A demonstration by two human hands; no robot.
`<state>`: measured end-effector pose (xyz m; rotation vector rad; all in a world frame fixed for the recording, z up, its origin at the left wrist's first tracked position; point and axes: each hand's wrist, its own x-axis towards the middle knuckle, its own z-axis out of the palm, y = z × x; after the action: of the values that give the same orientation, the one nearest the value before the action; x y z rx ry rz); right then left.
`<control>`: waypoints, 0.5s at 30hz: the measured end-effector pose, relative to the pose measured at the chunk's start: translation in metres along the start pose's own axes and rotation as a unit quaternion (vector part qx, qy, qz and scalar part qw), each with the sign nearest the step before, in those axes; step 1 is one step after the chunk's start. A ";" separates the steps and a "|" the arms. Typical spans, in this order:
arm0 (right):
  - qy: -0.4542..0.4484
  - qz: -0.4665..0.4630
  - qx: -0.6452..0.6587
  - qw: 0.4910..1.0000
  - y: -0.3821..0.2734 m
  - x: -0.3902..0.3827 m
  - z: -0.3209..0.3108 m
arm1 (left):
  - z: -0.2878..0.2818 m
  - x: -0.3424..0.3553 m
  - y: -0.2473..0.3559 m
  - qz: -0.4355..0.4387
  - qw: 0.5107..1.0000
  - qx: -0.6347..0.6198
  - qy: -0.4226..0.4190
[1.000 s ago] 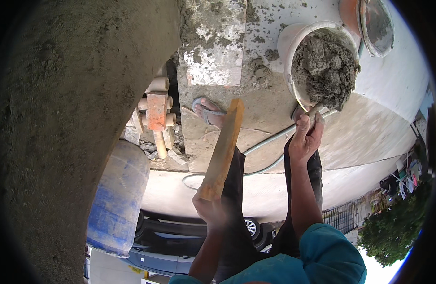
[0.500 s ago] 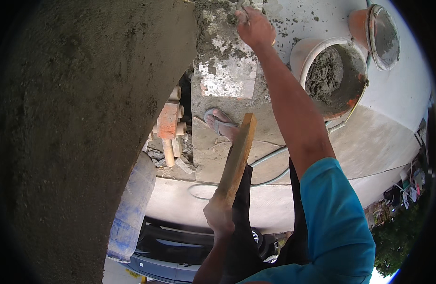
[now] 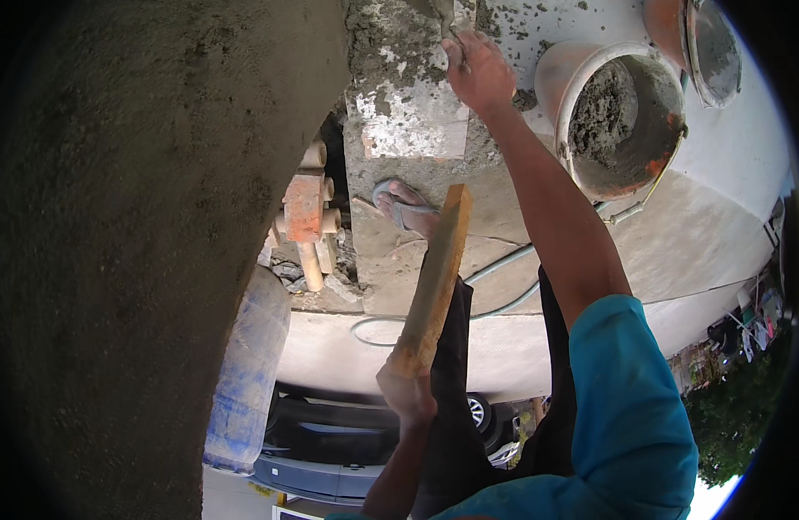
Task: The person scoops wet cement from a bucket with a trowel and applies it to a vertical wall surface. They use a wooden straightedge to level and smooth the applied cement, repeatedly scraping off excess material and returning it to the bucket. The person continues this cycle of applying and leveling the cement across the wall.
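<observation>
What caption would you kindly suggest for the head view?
Left grip on a wooden board, right grip near a mortar-spattered white panel.

Up top, the tool (image 3: 446, 16) is running off the edge — its handle mostly hiding in the right hand (image 3: 482, 74). The left hand (image 3: 408, 394) is showing blurry, covering the near end of the board (image 3: 434, 277) — and the wall (image 3: 157, 217) is masking part of the barrel (image 3: 248, 381).

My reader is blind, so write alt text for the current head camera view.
The left hand grips a wooden board while the right hand holds a tool over a spattered pale panel. At right, a bucket holds grey mortar-like mix, with a second bucket beyond it; a rough grey surface fills much of the left.
</observation>
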<state>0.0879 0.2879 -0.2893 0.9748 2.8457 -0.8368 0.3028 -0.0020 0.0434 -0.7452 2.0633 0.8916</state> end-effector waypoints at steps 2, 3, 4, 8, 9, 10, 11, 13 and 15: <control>0.053 0.006 0.004 0.999 0.005 0.017 0.017 | -0.001 -0.004 -0.003 0.020 0.999 0.026 0.011; 0.024 0.007 0.008 1.000 0.007 0.027 0.021 | -0.001 -0.005 -0.004 0.030 0.999 0.038 0.018; -0.007 0.003 0.014 1.000 0.003 0.036 0.021 | -0.001 -0.007 -0.007 0.032 0.998 0.054 0.024; -0.077 0.011 0.004 0.997 -0.017 -0.014 0.015 | 0.003 -0.012 -0.004 0.031 0.995 0.078 0.048; -0.080 0.016 0.017 0.996 -0.016 -0.031 0.016 | 0.005 -0.012 -0.001 0.029 0.995 0.075 0.058; -0.083 0.020 0.030 0.996 -0.014 -0.046 0.016 | 0.003 -0.011 -0.001 0.020 0.996 0.079 0.037; -0.086 0.026 0.042 0.995 -0.014 -0.061 0.015 | -0.001 -0.009 -0.004 0.011 0.996 0.084 0.014; -0.061 0.092 0.112 0.988 -0.020 -0.092 0.013 | -0.004 -0.009 -0.012 0.005 0.997 0.079 0.001; 0.002 0.168 0.178 0.970 -0.015 -0.113 0.030 | -0.004 -0.009 -0.018 0.019 0.998 0.061 0.017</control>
<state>0.1654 0.1990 -0.2870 1.4408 2.4663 -1.3201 0.3195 -0.0132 0.0466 -0.6632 2.1472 0.7713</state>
